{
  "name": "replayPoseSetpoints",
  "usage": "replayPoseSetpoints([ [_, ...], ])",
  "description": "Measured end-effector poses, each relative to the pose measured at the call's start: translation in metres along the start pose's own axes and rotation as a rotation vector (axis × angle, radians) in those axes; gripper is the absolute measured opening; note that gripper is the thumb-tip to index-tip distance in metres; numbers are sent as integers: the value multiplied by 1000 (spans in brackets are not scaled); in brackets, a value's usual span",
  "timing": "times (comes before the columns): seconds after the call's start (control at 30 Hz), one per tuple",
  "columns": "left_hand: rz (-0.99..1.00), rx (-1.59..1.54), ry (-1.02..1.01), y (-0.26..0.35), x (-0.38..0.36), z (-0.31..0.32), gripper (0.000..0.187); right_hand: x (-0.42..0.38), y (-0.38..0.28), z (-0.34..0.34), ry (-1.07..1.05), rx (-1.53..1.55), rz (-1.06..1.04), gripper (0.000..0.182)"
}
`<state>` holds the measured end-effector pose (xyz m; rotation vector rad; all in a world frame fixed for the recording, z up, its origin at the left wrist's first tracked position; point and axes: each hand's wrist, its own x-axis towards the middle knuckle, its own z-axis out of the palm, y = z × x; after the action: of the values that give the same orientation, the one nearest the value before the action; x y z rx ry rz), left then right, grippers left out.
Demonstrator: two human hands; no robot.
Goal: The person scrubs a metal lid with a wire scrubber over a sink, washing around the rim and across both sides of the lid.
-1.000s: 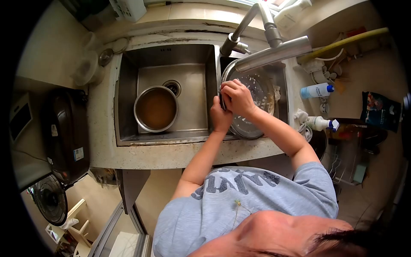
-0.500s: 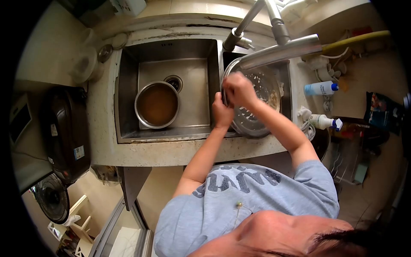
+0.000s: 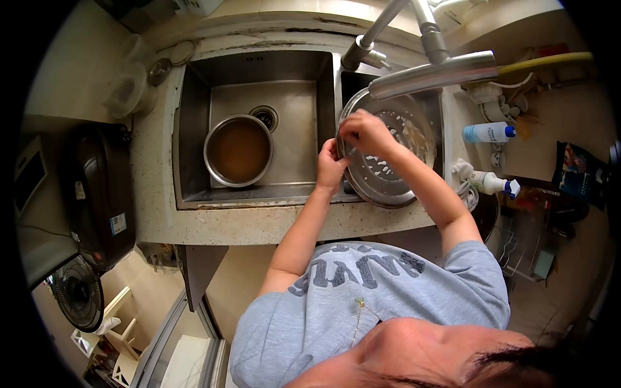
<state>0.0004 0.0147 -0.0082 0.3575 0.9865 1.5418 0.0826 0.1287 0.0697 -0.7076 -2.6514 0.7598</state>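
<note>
A wide, round metal bowl (image 3: 381, 194) sits over the right sink basin, with wet pale scraps (image 3: 404, 132) scattered inside it. At the bowl's left rim my left hand (image 3: 331, 169) is closed, its fingers on the edge. My right hand (image 3: 367, 132) reaches over the bowl to the same rim, fingers pinched together close to my left fingertips. Whatever the right fingers hold, if anything, is hidden. In the left sink basin (image 3: 294, 145) stands a metal pot (image 3: 213, 169) of brownish liquid (image 3: 238, 152), beside the drain.
The faucet's thick spout (image 3: 433, 74) hangs over the bowl's far side. A blue-and-white bottle (image 3: 485, 132) and a white spray bottle (image 3: 488, 182) lie to the right. On the left are a dark brown appliance (image 3: 100, 194) and a black fan (image 3: 77, 294).
My right hand has shifted slightly to the right and its fingers show more clearly. My left hand stays at the rim. The whole view has moved a little.
</note>
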Motion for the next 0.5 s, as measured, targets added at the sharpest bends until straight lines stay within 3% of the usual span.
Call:
replayPoseSetpoints([
  [0.1, 80, 248, 3, -14, 2, -10, 36, -3, -8, 5, -83, -53, -32, 4],
  [0.17, 20, 218, -20, -17, -8, -7, 35, 6, 27, 0, 116, -64, 140, 3],
  [0.23, -97, 250, -83, -16, -17, -9, 36, 10, 49, -14, 268, -306, 339, 5],
  [0.3, -129, 388, -136, -8, -17, -14, 41, 1, 62, -19, 389, -14, 424, 8],
  [0.33, -125, 392, -141, 6, -12, -9, 41, -2, 62, -22, 396, -15, 423, 8],
  [0.4, 51, 1069, 39, 30, -1, 1, 54, -22, 51, -24, 425, 132, 680, 10],
  [0.43, 147, 1112, 85, 31, 13, 3, 63, -33, 52, -23, 432, 126, 681, 10],
  [0.5, 256, 1121, 84, 21, 50, 4, 62, -62, 61, -15, 509, -161, 660, 13],
])
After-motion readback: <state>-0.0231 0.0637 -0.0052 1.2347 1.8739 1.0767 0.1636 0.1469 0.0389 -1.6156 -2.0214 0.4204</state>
